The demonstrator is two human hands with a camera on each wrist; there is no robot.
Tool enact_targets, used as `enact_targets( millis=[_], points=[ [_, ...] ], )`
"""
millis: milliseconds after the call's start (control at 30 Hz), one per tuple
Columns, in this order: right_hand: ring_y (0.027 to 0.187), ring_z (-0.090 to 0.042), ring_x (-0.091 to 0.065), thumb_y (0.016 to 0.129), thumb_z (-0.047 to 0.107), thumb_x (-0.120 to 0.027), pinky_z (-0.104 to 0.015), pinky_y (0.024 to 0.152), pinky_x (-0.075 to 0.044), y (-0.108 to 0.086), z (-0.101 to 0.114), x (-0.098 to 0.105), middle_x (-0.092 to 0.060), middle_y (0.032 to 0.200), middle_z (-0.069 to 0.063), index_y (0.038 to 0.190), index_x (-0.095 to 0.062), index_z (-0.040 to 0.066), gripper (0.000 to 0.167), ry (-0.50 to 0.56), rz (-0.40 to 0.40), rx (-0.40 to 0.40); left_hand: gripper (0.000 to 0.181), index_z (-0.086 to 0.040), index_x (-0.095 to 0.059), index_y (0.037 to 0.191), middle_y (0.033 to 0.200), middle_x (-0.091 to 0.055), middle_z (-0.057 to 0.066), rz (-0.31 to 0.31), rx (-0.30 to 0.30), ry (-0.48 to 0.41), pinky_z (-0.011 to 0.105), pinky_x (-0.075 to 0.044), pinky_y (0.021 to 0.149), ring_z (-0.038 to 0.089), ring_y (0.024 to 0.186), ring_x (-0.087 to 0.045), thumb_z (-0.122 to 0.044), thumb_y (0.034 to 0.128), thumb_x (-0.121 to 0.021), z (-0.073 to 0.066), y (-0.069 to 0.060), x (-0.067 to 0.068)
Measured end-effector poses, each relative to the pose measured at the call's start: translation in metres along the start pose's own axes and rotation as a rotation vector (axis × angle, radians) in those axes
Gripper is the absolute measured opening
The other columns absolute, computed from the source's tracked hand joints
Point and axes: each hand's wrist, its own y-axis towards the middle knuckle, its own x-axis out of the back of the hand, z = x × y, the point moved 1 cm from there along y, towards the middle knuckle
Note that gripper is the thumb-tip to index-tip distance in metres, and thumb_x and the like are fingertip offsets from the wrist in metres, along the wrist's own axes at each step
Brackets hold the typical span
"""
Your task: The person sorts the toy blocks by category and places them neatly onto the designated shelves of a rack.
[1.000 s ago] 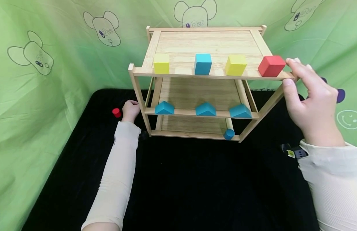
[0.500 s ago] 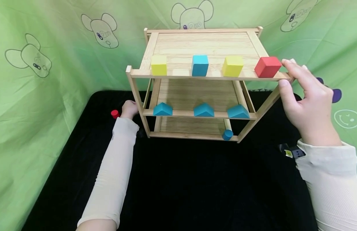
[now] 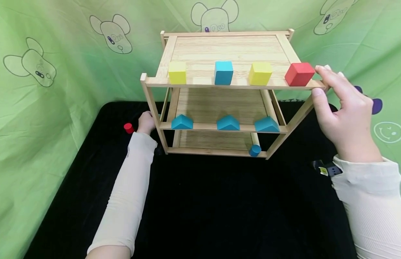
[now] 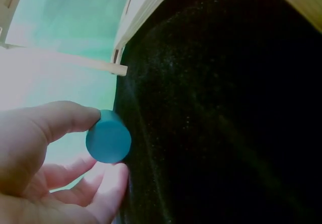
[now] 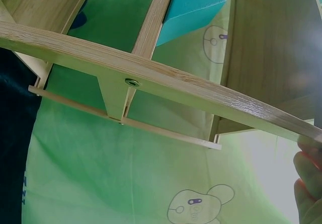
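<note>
My left hand (image 3: pixel 146 123) is low beside the left front post of the wooden shelf (image 3: pixel 233 46). In the left wrist view its thumb and fingers pinch a blue cylinder block (image 4: pixel 108 138), which the head view mostly hides. A red cylinder block (image 3: pixel 129 128) lies on the black cloth just left of that hand. My right hand (image 3: pixel 347 111) grips the shelf's top right front corner, with its fingertips close to a red cube (image 3: pixel 299 74). In the right wrist view only a few fingers (image 5: pixel 308 171) show at the rail.
Along the top front edge stand a blue block (image 3: pixel 223 73) and two yellow blocks (image 3: pixel 177 73). Blue triangular blocks (image 3: pixel 228 123) line the middle tier. Another blue cylinder (image 3: pixel 255 150) sits at the bottom tier's right front. Green printed fabric (image 3: pixel 67 90) hangs around the black cloth (image 3: pixel 200 201).
The whole head view has shifted slightly left. My left hand stays low beside the left post, and my right hand keeps its grip on the shelf corner.
</note>
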Motion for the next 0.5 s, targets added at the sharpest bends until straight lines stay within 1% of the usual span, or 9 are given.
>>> enact_targets(
  millis=[133, 267, 367, 500],
  points=[
    [0.123, 0.003, -0.057, 0.094, 0.022, -0.060, -0.032, 0.114, -0.039, 0.000, 0.003, 0.000, -0.070, 0.121, -0.020, 0.125, -0.071, 0.003, 0.038, 0.002, -0.003, -0.001, 0.033, 0.009, -0.063, 0.118, 0.115, -0.064, 0.028, -0.004, -0.020, 0.001, 0.045, -0.049, 0.098, 0.041, 0.110, -0.058, -0.017, 0.1001, -0.054, -0.002, -0.002, -0.001],
    [0.123, 0.003, -0.057, 0.093, 0.022, -0.060, -0.033, 0.114, -0.039, 0.000, 0.000, 0.000, -0.070, 0.121, -0.019, 0.124, -0.072, 0.004, 0.038, 0.001, -0.006, -0.002, 0.032, 0.009, -0.063, 0.118, 0.118, -0.064, 0.029, -0.012, -0.034, -0.017, 0.045, -0.048, 0.100, 0.042, 0.113, -0.057, -0.015, 0.0984, -0.055, 0.000, -0.003, -0.001],
    [0.124, 0.000, -0.058, 0.093, 0.024, -0.061, -0.033, 0.114, -0.039, 0.000, -0.006, 0.000, -0.070, 0.122, -0.017, 0.125, -0.072, 0.006, 0.038, 0.000, -0.003, 0.003, 0.033, 0.009, -0.063, 0.120, 0.120, -0.064, 0.028, -0.024, -0.037, -0.034, 0.045, -0.048, 0.102, 0.042, 0.116, -0.057, -0.014, 0.0968, -0.055, 0.003, -0.002, -0.002],
    [0.125, -0.006, -0.059, 0.094, 0.029, -0.060, -0.034, 0.114, -0.040, -0.001, -0.011, 0.000, -0.070, 0.123, -0.013, 0.128, -0.071, 0.010, 0.040, 0.001, 0.004, 0.012, 0.035, 0.008, -0.063, 0.123, 0.121, -0.064, 0.027, -0.027, -0.025, -0.078, 0.045, -0.049, 0.101, 0.041, 0.117, -0.057, -0.014, 0.0971, -0.057, 0.006, -0.001, -0.003]
  ],
)
